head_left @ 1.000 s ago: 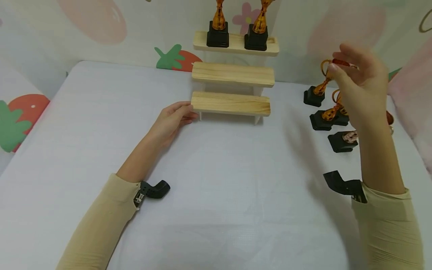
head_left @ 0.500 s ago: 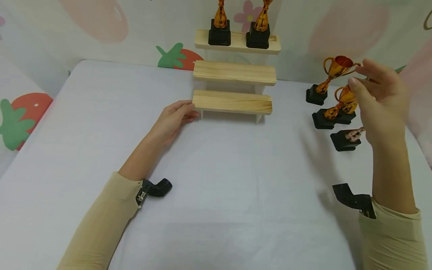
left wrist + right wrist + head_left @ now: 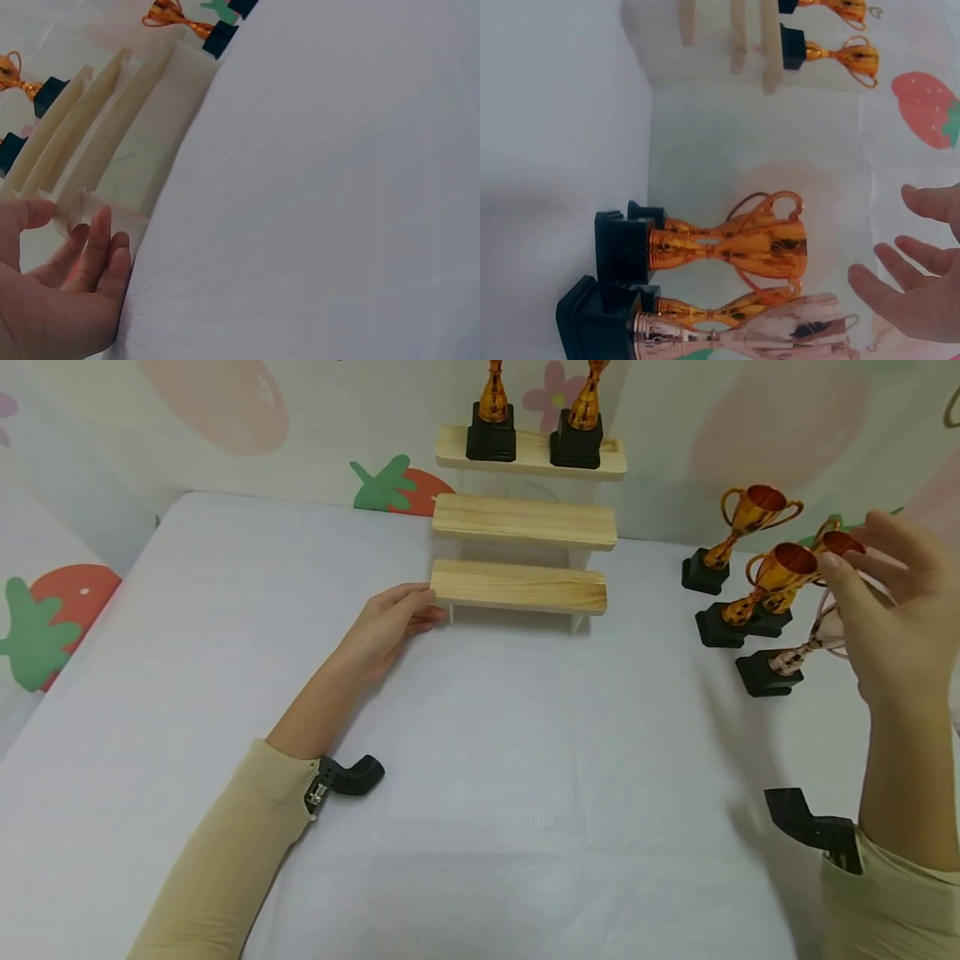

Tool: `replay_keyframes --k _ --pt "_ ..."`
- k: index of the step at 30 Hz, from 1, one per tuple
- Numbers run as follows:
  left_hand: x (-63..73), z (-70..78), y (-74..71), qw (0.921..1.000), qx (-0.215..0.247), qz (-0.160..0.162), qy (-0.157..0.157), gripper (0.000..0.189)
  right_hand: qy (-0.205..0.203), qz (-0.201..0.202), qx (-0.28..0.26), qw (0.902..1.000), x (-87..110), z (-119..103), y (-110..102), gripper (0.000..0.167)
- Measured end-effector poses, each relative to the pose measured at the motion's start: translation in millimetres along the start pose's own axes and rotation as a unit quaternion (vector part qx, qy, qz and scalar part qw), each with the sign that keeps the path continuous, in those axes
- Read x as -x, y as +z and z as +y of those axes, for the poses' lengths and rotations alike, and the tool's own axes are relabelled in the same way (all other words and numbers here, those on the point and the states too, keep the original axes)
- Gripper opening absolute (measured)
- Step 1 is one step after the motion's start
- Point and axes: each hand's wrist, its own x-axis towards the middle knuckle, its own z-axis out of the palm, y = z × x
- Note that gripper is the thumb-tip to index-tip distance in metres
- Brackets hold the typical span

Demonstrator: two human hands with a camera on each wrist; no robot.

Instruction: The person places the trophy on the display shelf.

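Observation:
At the left end of the lowest step of a three-tier wooden display stand (image 3: 517,587) is my left hand (image 3: 378,635). Its thumb lies on the board and its fingers curve below, beside the white support. My right hand (image 3: 903,610) hovers over the trophies at the right, holding nothing, its fingers apart and slightly bent. Near it stand a gold trophy (image 3: 787,566) with another gold one close behind, and a rose-gold trophy (image 3: 739,330) partly hidden by the hand in the head view. Farther back is another gold trophy (image 3: 757,512). All have black bases.
Two gold trophies, one at left (image 3: 492,402) and one at right (image 3: 583,410), stand on the top tier, their cups cut off by the head view. A white cloth (image 3: 480,760) covers the table. Behind is a curtain (image 3: 330,418) printed with strawberries.
My right hand has moved right and toward me from the rear gold trophy, uncovering the trophies it had hidden. My left hand stays at the stand.

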Motion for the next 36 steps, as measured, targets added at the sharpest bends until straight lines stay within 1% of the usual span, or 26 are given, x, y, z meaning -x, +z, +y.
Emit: replay_keyframes --k 3,5,10,13,16,19,22,25,31,36 --pt "0.1 -0.3 0.3 1.0 0.001 -0.001 0.001 0.045 0.011 0.006 0.002 0.9999 1.0 2 -2 0.049" --pt "0.3 -0.4 0.2 1.0 0.001 0.0 0.002 0.045 0.019 0.008 0.015 0.9997 1.3 2 -3 0.051" --pt "1.0 0.3 -0.5 1.0 -0.004 0.001 0.0 0.045 0.057 0.006 0.089 0.9944 3.0 -2 -6 0.054" --pt "1.4 1.0 -0.6 1.0 -0.004 -0.001 -0.003 0.045 0.08 0.009 0.114 0.9902 3.7 -5 -8 0.054" --pt "1.4 1.1 -0.5 1.0 -0.004 -0.005 -0.003 0.046 0.09 0.015 0.135 0.9866 4.0 -5 -11 0.056" --pt "0.7 0.6 -0.3 1.0 -0.003 -0.007 0.0 0.045 0.092 0.025 0.149 0.9842 3.4 -4 -15 0.057" --pt "0.5 0.3 -0.4 1.0 -0.001 -0.008 0.002 0.044 0.096 0.038 0.151 0.9831 1.4 -1 -18 0.057" --pt "0.3 0.1 -0.8 1.0 -0.002 -0.008 0.003 0.045 0.11 0.038 0.15 0.9817 -1.9 0 -21 0.058" --pt "1.0 0.6 -0.7 1.0 -0.002 -0.007 0.003 0.044 0.138 0.015 0.17 0.9756 -7.2 7 -23 0.059" --pt "0.8 0.2 -0.6 1.0 0.001 -0.009 0.004 0.045 0.147 -0.034 0.194 0.9694 -9.9 17 -26 0.063"
